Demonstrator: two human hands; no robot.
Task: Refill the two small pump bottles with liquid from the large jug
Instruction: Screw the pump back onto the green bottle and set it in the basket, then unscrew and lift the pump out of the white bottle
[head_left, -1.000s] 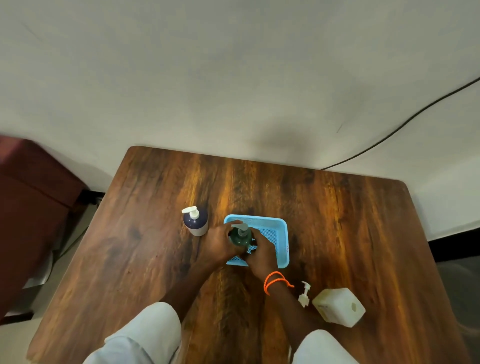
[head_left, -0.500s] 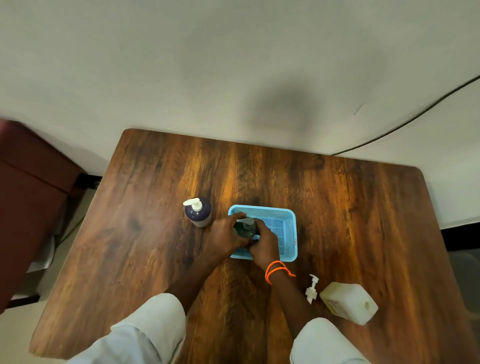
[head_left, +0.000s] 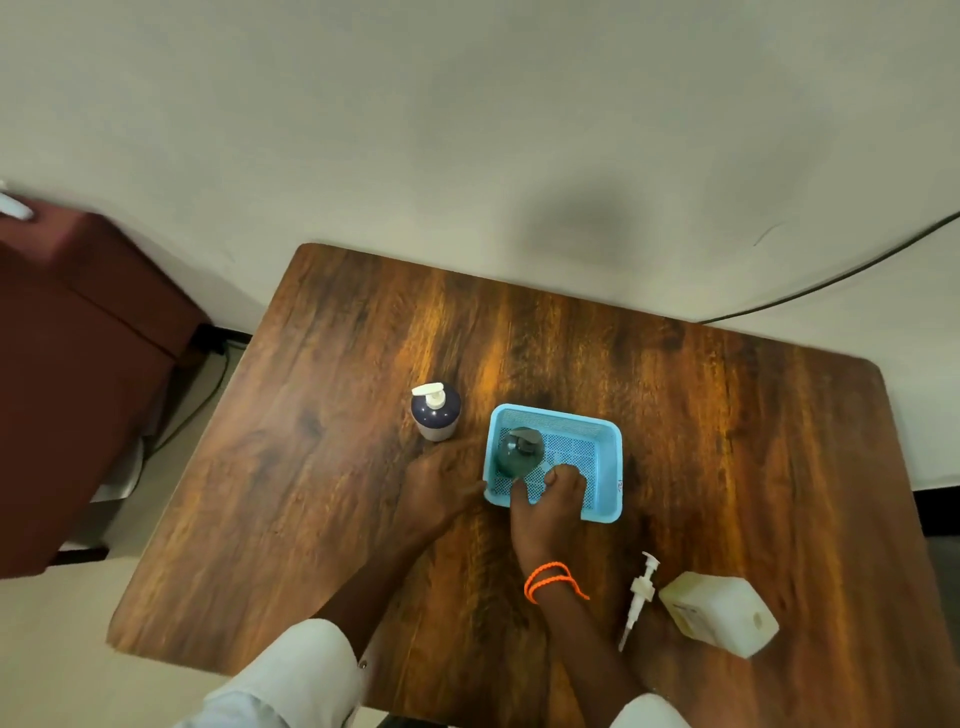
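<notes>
A dark green pump bottle (head_left: 519, 451) stands upright in the left part of the blue mesh tray (head_left: 605, 467), with no hand on it. My left hand (head_left: 441, 486) rests on the table against the tray's left wall. My right hand (head_left: 550, 501), with an orange band at the wrist, lies over the tray's near rim with its fingers loosely curled and holds nothing that I can see. A dark blue pump bottle (head_left: 435, 413) with a white pump stands left of the tray. The white jug (head_left: 719, 613) sits at the near right, its opening uncapped.
A loose white pump head (head_left: 639, 597) lies on the wooden table (head_left: 727, 441) between my right forearm and the jug. A dark red cabinet (head_left: 78, 364) stands off the table's left side. A black cable (head_left: 831, 280) runs along the wall at the right.
Both hands have let go of the green bottle, which now stands free in the tray. My left hand has drawn back to the tray's left side and my right to its near rim.
</notes>
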